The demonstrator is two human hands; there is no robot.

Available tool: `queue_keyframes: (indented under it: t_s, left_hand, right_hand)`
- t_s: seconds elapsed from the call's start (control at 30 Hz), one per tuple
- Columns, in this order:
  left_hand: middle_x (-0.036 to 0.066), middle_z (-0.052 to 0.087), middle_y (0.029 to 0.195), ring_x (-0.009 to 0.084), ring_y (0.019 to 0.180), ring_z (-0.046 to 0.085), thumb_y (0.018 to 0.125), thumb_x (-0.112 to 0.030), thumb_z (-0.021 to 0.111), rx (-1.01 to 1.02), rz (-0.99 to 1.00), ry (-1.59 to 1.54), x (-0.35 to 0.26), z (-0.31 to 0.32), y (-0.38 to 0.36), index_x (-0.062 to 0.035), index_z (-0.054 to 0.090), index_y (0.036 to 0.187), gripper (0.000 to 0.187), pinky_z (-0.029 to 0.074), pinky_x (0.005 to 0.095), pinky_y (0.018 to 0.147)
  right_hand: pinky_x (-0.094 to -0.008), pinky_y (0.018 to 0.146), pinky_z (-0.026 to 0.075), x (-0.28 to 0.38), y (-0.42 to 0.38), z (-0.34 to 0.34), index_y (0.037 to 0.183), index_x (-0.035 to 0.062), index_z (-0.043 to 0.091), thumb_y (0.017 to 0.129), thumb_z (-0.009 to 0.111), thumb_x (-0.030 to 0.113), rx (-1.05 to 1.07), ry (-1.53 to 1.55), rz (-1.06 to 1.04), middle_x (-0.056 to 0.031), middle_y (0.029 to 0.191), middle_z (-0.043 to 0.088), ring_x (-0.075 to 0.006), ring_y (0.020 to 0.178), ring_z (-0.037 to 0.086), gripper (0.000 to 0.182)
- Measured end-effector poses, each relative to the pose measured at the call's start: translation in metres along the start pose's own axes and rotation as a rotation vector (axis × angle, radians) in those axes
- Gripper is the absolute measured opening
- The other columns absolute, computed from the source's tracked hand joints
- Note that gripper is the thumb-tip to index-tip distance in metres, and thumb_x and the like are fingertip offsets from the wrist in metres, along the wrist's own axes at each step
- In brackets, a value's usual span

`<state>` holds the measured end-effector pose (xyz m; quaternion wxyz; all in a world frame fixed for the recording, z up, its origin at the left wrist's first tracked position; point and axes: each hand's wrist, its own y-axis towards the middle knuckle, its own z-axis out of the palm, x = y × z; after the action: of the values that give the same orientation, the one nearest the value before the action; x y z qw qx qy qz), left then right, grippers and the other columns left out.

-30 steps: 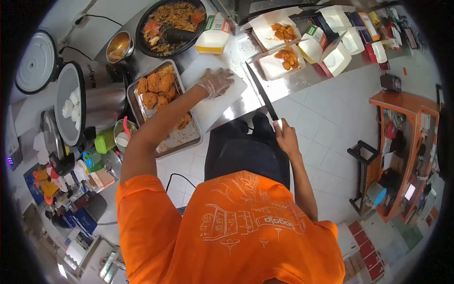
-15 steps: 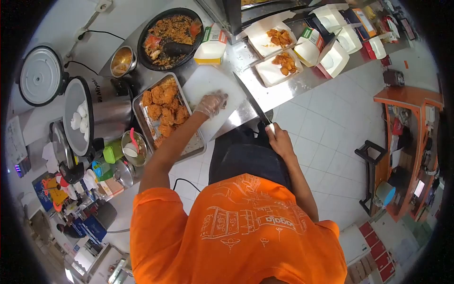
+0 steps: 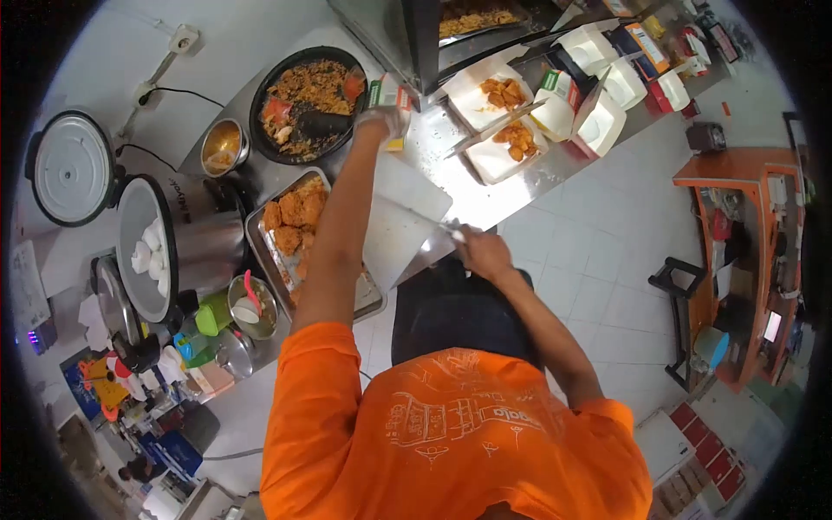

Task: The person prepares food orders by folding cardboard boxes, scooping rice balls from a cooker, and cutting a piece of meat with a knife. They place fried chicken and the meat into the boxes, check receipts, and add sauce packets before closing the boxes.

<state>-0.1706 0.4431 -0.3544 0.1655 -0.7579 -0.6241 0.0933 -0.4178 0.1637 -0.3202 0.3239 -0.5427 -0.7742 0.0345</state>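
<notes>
Head view. Against half a second ago: noted a shift of the gloved left hand [image 3: 380, 121] from the cutting board [image 3: 407, 238] up to the printed carton [image 3: 394, 94], upper centre of frame. Logged in the same interval a swing of the knife [image 3: 416, 214] from the board's right edge to across its face, tip now toward upper left. Blade blurred — cannot tell if touching the board.

Materials and shapes: board pale, flat, smooth, at frame centre. Around it, steel counter [image 3: 433, 139] with strong glare. Left of centre, rectangular metal tray [image 3: 371, 293] with rough-crusted, orange-brown fried pieces [image 3: 290, 212], partly hidden behind the left forearm. Upper left of centre, round black bowl [image 3: 257, 117] of coarse, crumbly mix [image 3: 312, 82], black spoon [image 3: 322, 126] lying in it. Upper right of centre, two open white boxes [image 3: 481, 165] with small, glossy, reddish-orange chunks [image 3: 517, 140] inside. Carton with green and red print, yellow at base.

Hands: left in thin clear glove, over the carton's near left part — fingers blurred and partly hidden; cannot tell spread, grip or contact. Right hand [image 3: 484, 253], bare, just right of frame centre, curled closed around the knife's pale handle.
</notes>
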Motion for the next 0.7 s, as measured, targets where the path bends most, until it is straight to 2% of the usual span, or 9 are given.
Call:
queue_keyframes:
  t_s: [0.07,0.2,0.3,0.33,0.4,0.43,0.5,0.57,0.7]
  left_hand:
    - [0.020,0.061,0.120,0.0237,0.104,0.064,0.086,-0.009,0.061,-0.023,-0.016,-0.239,0.009,0.028,-0.008,-0.0067,0.060,0.117,0.031,0.050,0.0298,0.084]
    - [0.019,0.059,0.124,0.0232,0.109,0.061,0.087,-0.011,0.061,-0.095,0.041,-0.708,0.038,-0.018,-0.069,-0.0049,0.057,0.122,0.036,0.049,0.0305,0.087]
    - [0.018,0.058,0.127,0.0229,0.113,0.059,0.088,-0.013,0.061,-0.148,0.074,-1.018,0.051,-0.032,-0.117,-0.0037,0.055,0.126,0.039,0.049,0.0310,0.089]
    - [0.016,0.062,0.120,0.0210,0.107,0.061,0.088,-0.011,0.063,-0.298,0.044,-1.083,0.052,-0.027,-0.130,-0.0031,0.058,0.123,0.036,0.050,0.0308,0.086]
    - [0.012,0.066,0.114,0.0191,0.101,0.063,0.088,-0.010,0.065,-0.470,-0.036,-1.321,0.044,-0.026,-0.166,-0.0023,0.059,0.120,0.034,0.050,0.0303,0.082]
    - [0.010,0.066,0.114,0.0190,0.101,0.062,0.089,-0.011,0.065,-0.491,-0.089,-1.500,0.030,-0.029,-0.187,-0.0021,0.058,0.121,0.034,0.050,0.0301,0.082]
    - [0.009,0.065,0.113,0.0186,0.102,0.062,0.091,-0.013,0.064,-0.445,-0.239,-1.592,0.011,-0.017,-0.212,-0.0019,0.058,0.121,0.033,0.050,0.0295,0.082]
    - [0.008,0.065,0.113,0.0173,0.103,0.061,0.093,-0.016,0.062,-0.406,-0.414,-1.626,-0.006,0.001,-0.236,-0.0022,0.056,0.123,0.033,0.049,0.0282,0.082]
    - [0.007,0.065,0.111,0.0167,0.101,0.061,0.093,-0.021,0.063,-0.444,-0.503,-1.864,-0.040,0.007,-0.284,-0.0041,0.058,0.121,0.033,0.050,0.0285,0.080]
  right_hand:
    - [-0.0486,0.065,0.053,0.014,0.024,0.004,0.113,0.0017,0.054,0.094,0.053,0.035,-0.141,-0.007,-0.166,-0.0233,0.085,0.066,-0.0407,0.075,0.066,0.039]
    - [-0.0475,0.062,0.052,0.030,0.071,0.021,0.113,0.0014,0.055,0.093,0.054,0.034,-0.183,-0.052,-0.261,-0.0204,0.086,0.065,-0.0387,0.070,0.065,0.039]
    - [-0.0471,0.072,0.051,0.028,0.090,0.026,0.108,-0.0005,0.058,0.091,0.056,0.031,-0.262,-0.042,-0.357,-0.0208,0.091,0.063,-0.0357,0.078,0.064,0.035]
    - [-0.0471,0.072,0.051,0.034,0.095,0.018,0.108,-0.0005,0.058,0.091,0.056,0.031,-0.266,-0.041,-0.359,-0.0208,0.091,0.063,-0.0357,0.078,0.064,0.035]
    - [-0.0472,0.081,0.047,0.051,0.107,-0.007,0.107,0.0014,0.060,0.093,0.054,0.030,-0.270,0.001,-0.270,-0.0211,0.095,0.061,-0.0366,0.089,0.061,0.033]
    - [-0.0482,0.082,0.047,0.057,0.127,-0.001,0.099,0.0000,0.060,0.093,0.053,0.028,-0.557,0.242,-0.275,-0.0217,0.093,0.060,-0.0378,0.089,0.060,0.030]
    - [-0.0488,0.074,0.049,0.064,0.187,0.005,0.094,-0.0022,0.056,0.093,0.052,0.025,-0.716,0.393,-0.159,-0.0249,0.092,0.058,-0.0428,0.085,0.058,0.028]
    - [-0.0490,0.084,0.048,0.071,0.232,0.001,0.101,-0.0035,0.057,0.090,0.053,0.020,-0.487,0.475,0.227,-0.0285,0.100,0.062,-0.0441,0.096,0.060,0.026]
    - [-0.0505,0.081,0.053,0.059,0.257,0.017,0.111,0.0040,0.057,0.080,0.059,0.017,-0.397,0.401,0.167,-0.0261,0.095,0.067,-0.0433,0.091,0.065,0.034]
